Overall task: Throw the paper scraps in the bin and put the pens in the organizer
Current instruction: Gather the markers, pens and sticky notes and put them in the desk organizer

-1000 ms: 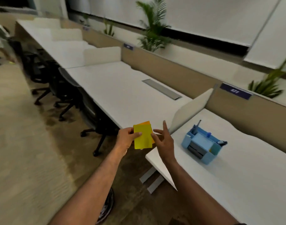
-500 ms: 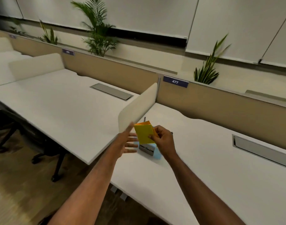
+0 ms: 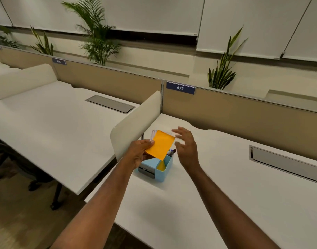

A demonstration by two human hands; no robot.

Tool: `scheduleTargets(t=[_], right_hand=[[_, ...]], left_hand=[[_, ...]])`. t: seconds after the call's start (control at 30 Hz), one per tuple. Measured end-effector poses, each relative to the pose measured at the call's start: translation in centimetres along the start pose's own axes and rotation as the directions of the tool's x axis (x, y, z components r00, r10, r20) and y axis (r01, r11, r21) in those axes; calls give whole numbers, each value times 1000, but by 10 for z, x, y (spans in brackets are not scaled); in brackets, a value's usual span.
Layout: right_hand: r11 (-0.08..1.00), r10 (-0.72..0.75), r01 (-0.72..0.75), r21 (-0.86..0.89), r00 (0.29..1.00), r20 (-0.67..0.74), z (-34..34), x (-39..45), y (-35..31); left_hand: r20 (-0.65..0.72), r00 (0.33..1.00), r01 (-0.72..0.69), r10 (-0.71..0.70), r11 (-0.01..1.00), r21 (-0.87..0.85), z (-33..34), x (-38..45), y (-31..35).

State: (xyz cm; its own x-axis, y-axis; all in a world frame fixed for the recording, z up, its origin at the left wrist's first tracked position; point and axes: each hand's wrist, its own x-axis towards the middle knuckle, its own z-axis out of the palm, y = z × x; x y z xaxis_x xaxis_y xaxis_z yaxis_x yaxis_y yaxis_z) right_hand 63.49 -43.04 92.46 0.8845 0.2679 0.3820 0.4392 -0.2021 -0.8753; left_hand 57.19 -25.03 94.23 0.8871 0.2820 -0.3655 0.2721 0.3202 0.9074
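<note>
My left hand point(image 3: 140, 152) grips a stack of orange and yellow paper notes point(image 3: 160, 145) by its left edge, holding it tilted just above the light blue organizer point(image 3: 163, 168). A white sheet edge shows behind the notes. My right hand point(image 3: 186, 146) hovers to the right of the notes, fingers spread, holding nothing. Pens point(image 3: 171, 152) stand in the organizer, their tips showing behind the notes. Another thin pen point(image 3: 142, 136) pokes up near the divider. No bin is in view.
The organizer stands on a white desk point(image 3: 199, 203) beside a cream divider panel point(image 3: 136, 125). A grey cable hatch point(image 3: 287, 163) lies at the right. A tan partition point(image 3: 244, 114) labelled 477 runs behind, with plants beyond. Another desk point(image 3: 46, 126) and chairs are at the left.
The notes passed from my right hand to my left hand, and my right hand opened and moved off to the right. The view has closed in on the organizer.
</note>
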Motion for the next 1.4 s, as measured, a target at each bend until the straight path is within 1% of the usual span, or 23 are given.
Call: scheduleTargets(t=[0.03,0.07,0.1,0.13,0.17,0.27,0.3,0.33,0.4,0.47,0.6,0.7,0.83,0.97,1.07,1.13,1.2,1.27,1.33,1.4], right_hand=[[992,106,-106,73,994,-8,0,5,-1],[971,200,-203,124,979,36,0,10,-2],[950,262,-276,149,959,104,1,15,-3],[931,302,-327,164,940,158,2,18,-6],[911,336,-367,186,925,179,4,22,-10],[800,484,-507,322,861,154,9,30,-25],[777,509,-527,345,848,148,11,33,-27],[777,514,-528,343,846,139,13,36,-28],[827,472,-483,287,875,111,16,42,-27],[869,430,-435,235,900,74,20,47,-26],[895,416,-408,178,909,-6,28,55,-30],[909,411,-406,92,911,-38,31,59,-27],[900,434,-434,-20,901,-7,28,63,-25],[897,424,-407,-173,902,75,20,65,-26],[846,463,-419,-330,884,63,21,65,-22],[800,504,-450,-398,863,38,26,64,-18],[743,540,-479,-467,842,-4,32,61,-11],[654,565,-513,-555,820,-92,39,58,-2],[549,564,-556,-623,798,-215,48,55,6],[474,539,-582,-661,785,-304,58,51,13]], left_hand=[[13,1000,-24,23,998,53,1,2,0],[34,998,-49,45,993,109,1,4,0],[54,996,-74,66,984,162,1,5,0],[65,994,-96,84,974,204,1,8,0],[62,993,-114,102,967,228,1,12,0],[24,987,-161,160,957,240,-3,21,6],[15,984,-175,176,956,237,-4,25,9],[15,981,-192,194,952,239,-5,28,12],[47,972,-233,229,936,265,-6,32,19],[117,963,-269,245,917,296,-9,39,22],[229,941,-318,251,888,332,-19,56,29],[314,915,-356,252,872,337,-25,66,33],[401,878,-412,260,837,360,-32,82,34],[504,838,-446,207,792,417,-37,101,30],[574,810,-443,121,767,463,-37,115,22],[593,802,-442,70,738,511,-37,124,14],[597,801,-451,48,706,547,-37,132,6],[578,815,-431,37,706,562,-37,138,-1],[519,854,-385,31,709,591,-38,144,-7],[455,890,-353,38,689,633,-38,149,-12]])
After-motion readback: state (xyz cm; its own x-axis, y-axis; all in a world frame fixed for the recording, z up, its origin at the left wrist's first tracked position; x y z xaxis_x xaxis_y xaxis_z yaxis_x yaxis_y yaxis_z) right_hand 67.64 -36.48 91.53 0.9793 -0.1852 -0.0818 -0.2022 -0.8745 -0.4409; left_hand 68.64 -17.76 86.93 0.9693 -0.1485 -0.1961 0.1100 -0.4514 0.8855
